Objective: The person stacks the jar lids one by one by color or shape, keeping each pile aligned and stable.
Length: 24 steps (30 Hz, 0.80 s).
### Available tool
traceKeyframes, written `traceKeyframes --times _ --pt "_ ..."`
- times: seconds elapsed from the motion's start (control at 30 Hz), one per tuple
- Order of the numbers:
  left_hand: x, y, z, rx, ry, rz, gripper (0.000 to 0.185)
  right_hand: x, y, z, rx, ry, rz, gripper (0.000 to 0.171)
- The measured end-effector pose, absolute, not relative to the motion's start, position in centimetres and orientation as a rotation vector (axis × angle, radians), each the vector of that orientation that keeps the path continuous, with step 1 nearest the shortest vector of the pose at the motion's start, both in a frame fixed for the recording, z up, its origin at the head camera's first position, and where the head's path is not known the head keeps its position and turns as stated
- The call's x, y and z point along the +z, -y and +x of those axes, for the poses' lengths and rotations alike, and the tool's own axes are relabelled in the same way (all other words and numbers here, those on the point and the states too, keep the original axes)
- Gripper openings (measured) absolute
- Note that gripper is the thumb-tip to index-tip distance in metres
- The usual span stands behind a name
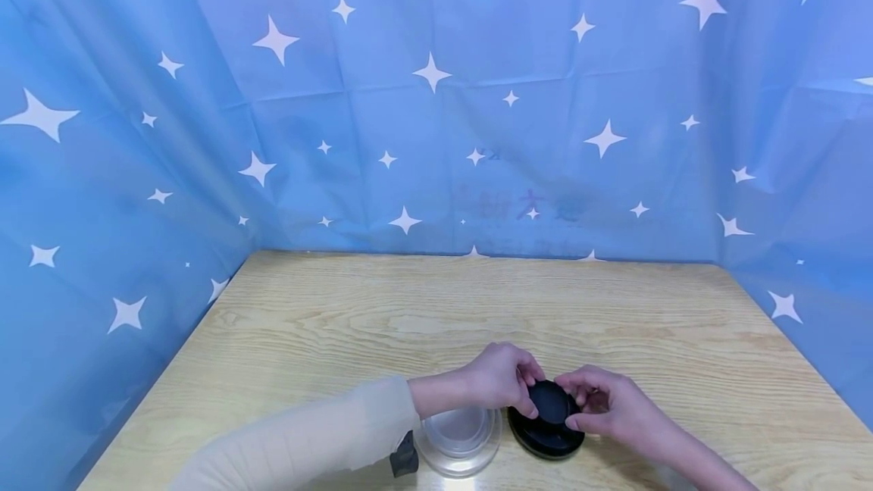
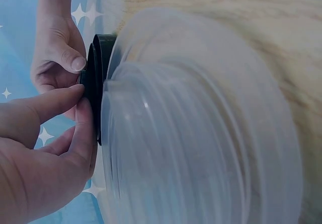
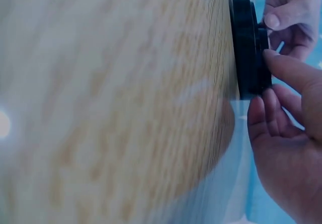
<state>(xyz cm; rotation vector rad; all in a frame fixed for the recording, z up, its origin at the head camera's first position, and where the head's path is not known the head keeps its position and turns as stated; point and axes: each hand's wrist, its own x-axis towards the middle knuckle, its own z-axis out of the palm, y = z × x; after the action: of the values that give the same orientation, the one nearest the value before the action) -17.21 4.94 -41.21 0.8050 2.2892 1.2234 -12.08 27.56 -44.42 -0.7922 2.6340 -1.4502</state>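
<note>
A: Small black disc point(image 1: 548, 401), lying on the larger black round base point(image 1: 546, 434) near the front edge of the wooden table point(image 1: 436, 309).

B: And the hands?

A: Left hand point(image 1: 501, 376) pinches the disc's left rim, thumb and fingertips curled over it; right hand point(image 1: 603, 398) pinches the right rim likewise. Wrist views show the fingers narrow, closed on the disc's edge, with its top face bare between them.

B: Neighbouring objects?

A: Clear plastic container point(image 1: 458, 439), just beside the base on its left, below the left wrist. Blue star-patterned cloth point(image 1: 436, 97) stands behind and at both sides.

B: Likely fault?

A: Judged only: the grip is at the rim alone, so uneven pull from either hand could tilt the disc or let it slip. The left wrist, being close above the container, could knock it.
</note>
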Motion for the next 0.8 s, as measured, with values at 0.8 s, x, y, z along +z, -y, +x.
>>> traceKeyframes --times 0.8 --pt "-40.44 -4.13 -17.63 1.411 -2.105 0.8 0.039 -44.15 -28.13 -12.25 -1.597 -2.567 -0.889 0.044"
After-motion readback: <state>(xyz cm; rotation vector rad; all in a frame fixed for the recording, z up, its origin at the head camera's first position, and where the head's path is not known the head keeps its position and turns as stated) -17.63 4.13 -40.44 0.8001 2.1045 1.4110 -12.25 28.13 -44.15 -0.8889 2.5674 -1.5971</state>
